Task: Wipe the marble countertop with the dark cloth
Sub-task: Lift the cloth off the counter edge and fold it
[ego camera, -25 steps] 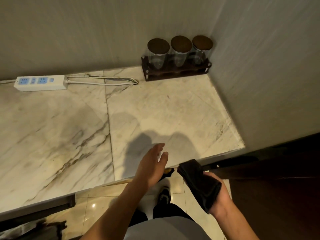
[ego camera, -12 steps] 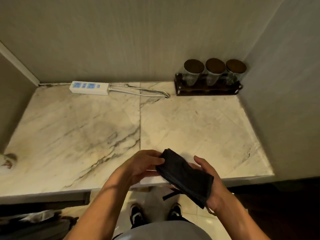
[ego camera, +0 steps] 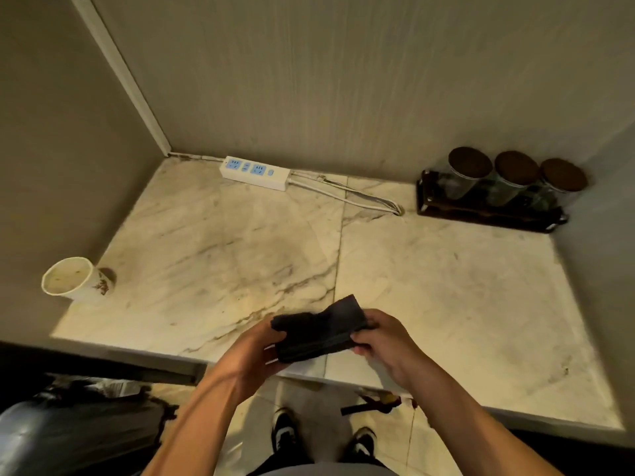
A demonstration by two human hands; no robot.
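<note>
Surface: marble countertop (ego camera: 429,286), pale with brown veining, set in a wall niche; a seam runs front to back near the middle.
Dark cloth (ego camera: 318,333): folded, held in the air over the front edge of the countertop at about 6 o'clock, not lying flat on the stone.
Left hand (ego camera: 256,352): fingers curled under the cloth's left end, thumb on top, pinching it.
Right hand (ego camera: 385,341): thumb and fingertips closed on the cloth's right end; the other fingers are bent loosely behind.
Power strip (ego camera: 254,172): white with blue sockets, at 11 o'clock against the back wall; its cable trails right along the stone.
Jar rack (ego camera: 488,207): dark tray at 2 o'clock in the back corner, carrying three glass jars (ego camera: 512,176) with brown lids.
Paper cup (ego camera: 74,278): at 9 o'clock on the left edge, lying on its side, mouth toward the camera, stained inside.
Below: tiled floor and two dark shoes (ego camera: 285,432) under the edge.
</note>
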